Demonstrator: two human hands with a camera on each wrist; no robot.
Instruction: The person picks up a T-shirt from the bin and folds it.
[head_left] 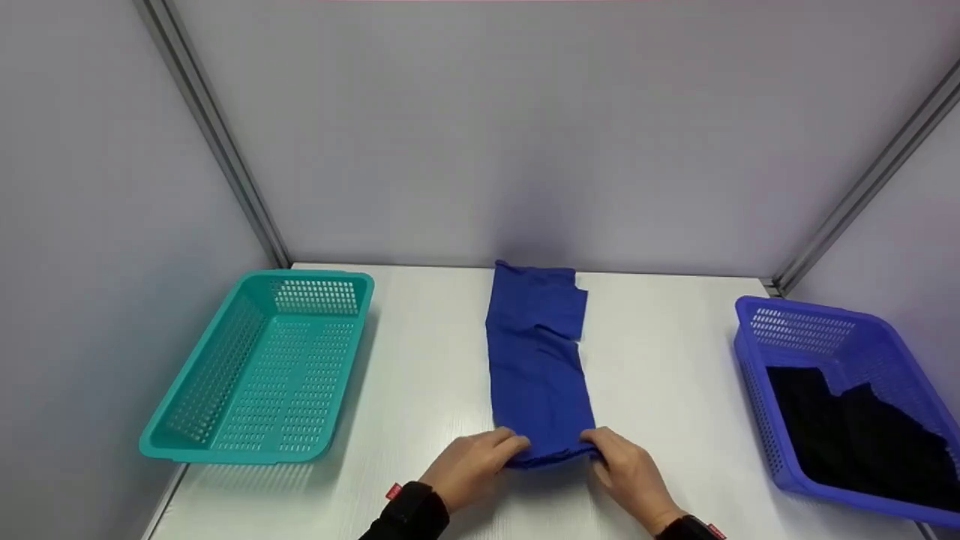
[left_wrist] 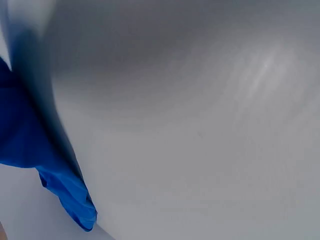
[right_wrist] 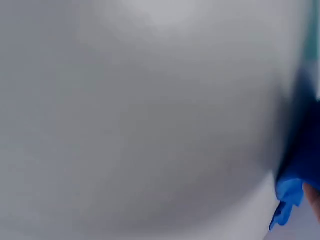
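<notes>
A blue garment [head_left: 536, 360], folded into a long narrow strip, stretches over the white table from its back edge toward the front. Its near end is raised a little, and stacked layers show along that edge. My left hand [head_left: 474, 463] pinches the near left corner, thumb on top. At the near right corner, my right hand [head_left: 628, 471] pinches the cloth the same way. The left wrist view catches part of the blue cloth [left_wrist: 22, 125] at its left side. In the right wrist view, the cloth [right_wrist: 305, 155] and a fingertip [right_wrist: 312, 197] appear at the right edge.
A teal perforated basket [head_left: 351, 375] stands on the table to the left. On the right is a blue-purple basket [head_left: 761, 420] with black cloth [head_left: 847, 427] in it. Pale panels [head_left: 540, 135] enclose the table [head_left: 667, 360] at the back and sides.
</notes>
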